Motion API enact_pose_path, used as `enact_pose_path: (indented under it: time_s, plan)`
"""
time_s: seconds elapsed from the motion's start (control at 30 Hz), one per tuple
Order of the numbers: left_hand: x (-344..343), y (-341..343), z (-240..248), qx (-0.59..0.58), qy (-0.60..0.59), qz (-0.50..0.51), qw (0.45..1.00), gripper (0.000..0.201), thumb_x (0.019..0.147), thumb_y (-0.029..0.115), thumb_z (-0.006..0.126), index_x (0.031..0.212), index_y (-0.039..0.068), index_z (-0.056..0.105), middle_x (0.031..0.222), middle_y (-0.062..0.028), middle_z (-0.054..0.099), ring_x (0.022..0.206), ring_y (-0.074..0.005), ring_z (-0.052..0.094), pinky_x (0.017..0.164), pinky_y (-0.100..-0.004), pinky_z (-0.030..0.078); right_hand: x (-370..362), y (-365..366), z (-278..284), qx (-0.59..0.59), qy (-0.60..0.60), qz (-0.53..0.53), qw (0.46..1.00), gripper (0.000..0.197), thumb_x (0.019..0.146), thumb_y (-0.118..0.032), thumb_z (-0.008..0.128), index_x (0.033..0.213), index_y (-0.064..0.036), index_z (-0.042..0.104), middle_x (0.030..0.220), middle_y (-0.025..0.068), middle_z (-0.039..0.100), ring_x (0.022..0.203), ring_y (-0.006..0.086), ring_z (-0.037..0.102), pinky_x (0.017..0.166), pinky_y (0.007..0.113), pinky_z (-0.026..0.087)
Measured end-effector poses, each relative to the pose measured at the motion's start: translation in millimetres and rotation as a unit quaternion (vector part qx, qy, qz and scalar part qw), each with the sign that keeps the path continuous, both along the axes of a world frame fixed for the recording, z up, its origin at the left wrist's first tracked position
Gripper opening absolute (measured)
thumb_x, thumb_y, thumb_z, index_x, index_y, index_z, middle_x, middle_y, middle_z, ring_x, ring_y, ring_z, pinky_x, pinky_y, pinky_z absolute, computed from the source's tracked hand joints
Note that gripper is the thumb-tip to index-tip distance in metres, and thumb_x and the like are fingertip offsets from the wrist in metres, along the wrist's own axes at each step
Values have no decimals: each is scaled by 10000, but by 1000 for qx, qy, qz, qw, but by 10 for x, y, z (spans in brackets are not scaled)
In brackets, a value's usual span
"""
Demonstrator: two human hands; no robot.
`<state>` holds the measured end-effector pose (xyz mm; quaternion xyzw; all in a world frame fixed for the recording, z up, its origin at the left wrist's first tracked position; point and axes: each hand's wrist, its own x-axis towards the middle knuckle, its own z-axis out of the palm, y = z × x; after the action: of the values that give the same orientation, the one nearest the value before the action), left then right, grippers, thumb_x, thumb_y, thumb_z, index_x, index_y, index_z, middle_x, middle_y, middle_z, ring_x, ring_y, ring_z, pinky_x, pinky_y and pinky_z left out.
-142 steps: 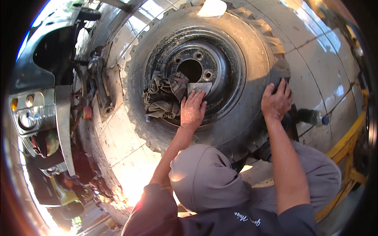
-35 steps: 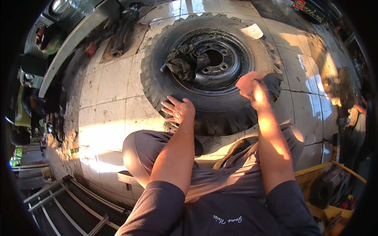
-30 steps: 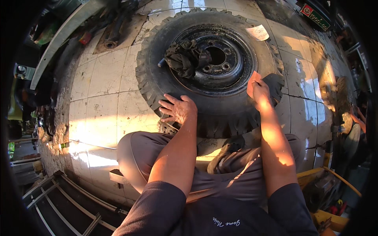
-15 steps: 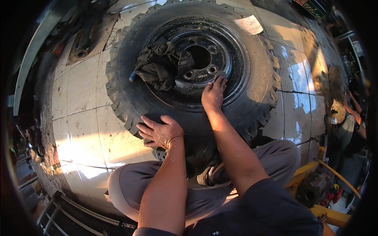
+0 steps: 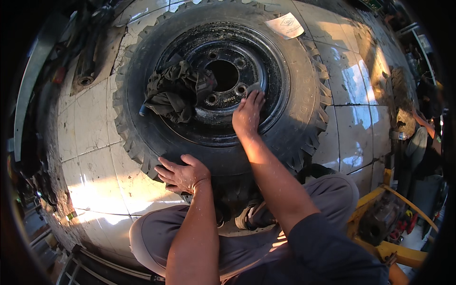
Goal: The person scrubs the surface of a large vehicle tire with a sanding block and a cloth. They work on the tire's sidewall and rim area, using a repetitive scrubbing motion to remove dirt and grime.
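A large treaded tyre (image 5: 304,83) lies flat on the floor in front of me, mounted on a black wheel rim (image 5: 275,61) with specks of whitish dust. My right hand (image 5: 247,116) presses a small grey piece of sandpaper (image 5: 255,88) against the rim's inner face, beside a bolt hole right of the centre opening. Its fingers lie over the piece. My left hand (image 5: 184,175) rests on the tyre's near left edge, fingers spread, holding nothing. A crumpled dark cloth (image 5: 178,90) covers the rim's left part. A blue-tipped thing (image 5: 143,110) pokes out beneath it.
A printed paper sheet (image 5: 285,26) lies on the tyre's far right sidewall. Pale tiles (image 5: 92,126) surround the wheel. At lower right stands a yellow metal frame (image 5: 365,204) near dark machinery. Another person's arm (image 5: 422,121) shows at far right. Metal parts (image 5: 85,78) lie at upper left.
The wheel, cloth and both hands appear slightly further left as the view shifts. My right fingers lie straighter over the sandpaper on the rim. My left hand stays on the tyre.
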<state>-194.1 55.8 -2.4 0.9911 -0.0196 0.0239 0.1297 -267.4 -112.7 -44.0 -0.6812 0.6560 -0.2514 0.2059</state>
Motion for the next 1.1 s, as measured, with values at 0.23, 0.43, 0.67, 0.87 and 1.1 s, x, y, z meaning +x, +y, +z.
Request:
enact_pose_path:
  time_s: [0.23, 0.43, 0.67, 0.87, 1.1]
  plan:
    - [-39, 18, 3, 1, -6, -7, 1000, 725, 868, 378, 514, 1526, 175, 290, 1581, -169, 255, 1444, -338, 261, 1126, -609, 159, -58, 61, -52, -42, 17, 5, 999, 510, 972, -121, 450, 1391, 142, 321, 1458, 397, 273, 1350, 547, 302, 1140, 533, 288]
    - [-59, 8, -49, 19, -10, -13, 1000, 721, 871, 377, 510, 1528, 179, 287, 1578, -170, 265, 1438, -333, 280, 1119, -602, 176, -245, -562, 175, 61, -109, -58, 990, 505, 991, -143, 431, 1378, 161, 313, 1427, 417, 306, 1346, 553, 302, 1140, 520, 299]
    - [-5, 48, -3, 19, -9, -6, 1000, 714, 875, 376, 504, 1527, 176, 290, 1579, -172, 258, 1442, -328, 266, 1120, -589, 179, -136, -389, 86, 52, -75, -44, 995, 522, 990, -154, 420, 1403, 140, 298, 1445, 398, 296, 1357, 516, 319, 1122, 513, 322]
    - [-18, -6, 31, 21, -3, -2, 1000, 718, 875, 380, 502, 1528, 174, 287, 1581, -172, 252, 1443, -323, 263, 1122, -583, 178, -91, 76, -19, -7, 29, 3, 1000, 513, 974, -120, 454, 1380, 160, 315, 1430, 404, 315, 1355, 507, 332, 1147, 499, 299]
    - [-34, 20, -21, 27, -8, -10, 1000, 720, 874, 376, 501, 1528, 164, 284, 1575, -180, 261, 1443, -325, 265, 1117, -589, 183, -151, -285, 10, 4, -28, -17, 999, 540, 971, -131, 461, 1408, 140, 296, 1461, 402, 262, 1373, 503, 306, 1137, 522, 299]
